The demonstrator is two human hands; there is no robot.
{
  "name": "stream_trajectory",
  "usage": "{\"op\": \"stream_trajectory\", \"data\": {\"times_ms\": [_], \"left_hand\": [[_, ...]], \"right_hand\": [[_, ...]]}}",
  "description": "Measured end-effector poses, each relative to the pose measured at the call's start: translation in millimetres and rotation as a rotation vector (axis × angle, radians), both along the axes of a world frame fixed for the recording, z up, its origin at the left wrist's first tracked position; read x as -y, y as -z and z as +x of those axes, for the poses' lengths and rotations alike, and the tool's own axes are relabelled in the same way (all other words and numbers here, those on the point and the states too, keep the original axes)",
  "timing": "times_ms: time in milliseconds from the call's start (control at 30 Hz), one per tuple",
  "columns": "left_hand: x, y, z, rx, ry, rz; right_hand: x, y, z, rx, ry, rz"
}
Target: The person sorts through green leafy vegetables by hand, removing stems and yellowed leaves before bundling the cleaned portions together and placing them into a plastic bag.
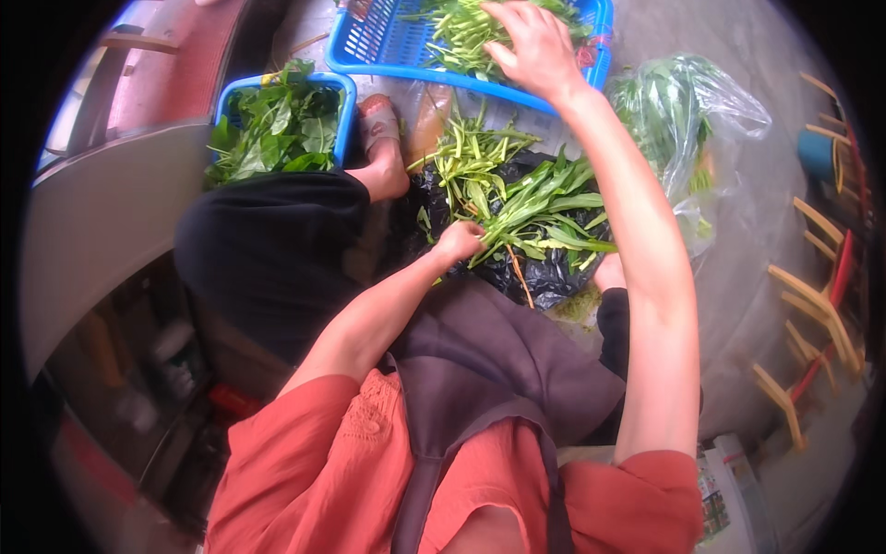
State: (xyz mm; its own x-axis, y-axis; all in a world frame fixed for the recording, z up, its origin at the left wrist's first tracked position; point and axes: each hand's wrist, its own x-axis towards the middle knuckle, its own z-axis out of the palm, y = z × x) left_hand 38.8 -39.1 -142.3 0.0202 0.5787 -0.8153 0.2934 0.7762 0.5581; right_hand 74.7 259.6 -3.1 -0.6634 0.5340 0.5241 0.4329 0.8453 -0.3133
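My left hand (pixel 460 241) is closed around the stem ends of a bunch of long-leaved greens (pixel 547 204), just above my lap. The leaves point up and right over a black plastic bag (pixel 554 277) on the floor. My right hand (pixel 529 45) reaches far forward over a blue plastic basket (pixel 443 81), its fingers spread above a heap of pale green stems (pixel 460 34); whether a fingertip touches a stem I cannot tell. Loose stems and leaves (pixel 477 149) lie between the basket and the bunch.
A smaller blue basket (pixel 349 118) of broad leafy greens (pixel 284 128) stands at the left, beside my sandalled foot (pixel 379 124). At the right lies a clear plastic bag (pixel 734 104) with greens inside. Wooden-legged furniture (pixel 817 298) lines the far right. A pale panel (pixel 118 221) stands left.
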Motion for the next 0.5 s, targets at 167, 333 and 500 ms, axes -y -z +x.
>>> {"op": "stream_trajectory", "data": {"times_ms": [167,333,500], "left_hand": [[26.2,23.6,40.5,-0.266,0.285,-0.05],[11.2,-8.1,29.1,-0.211,0.295,0.047],[-19.5,-58.2,-8.2,0.11,-0.11,-0.173]], "right_hand": [[69.5,-30.5,100.1,0.139,0.006,-0.224],[132.2,-79.2,188.8,0.237,0.087,-0.508],[170.4,-112.2,228.5,0.21,0.301,-0.729]]}}
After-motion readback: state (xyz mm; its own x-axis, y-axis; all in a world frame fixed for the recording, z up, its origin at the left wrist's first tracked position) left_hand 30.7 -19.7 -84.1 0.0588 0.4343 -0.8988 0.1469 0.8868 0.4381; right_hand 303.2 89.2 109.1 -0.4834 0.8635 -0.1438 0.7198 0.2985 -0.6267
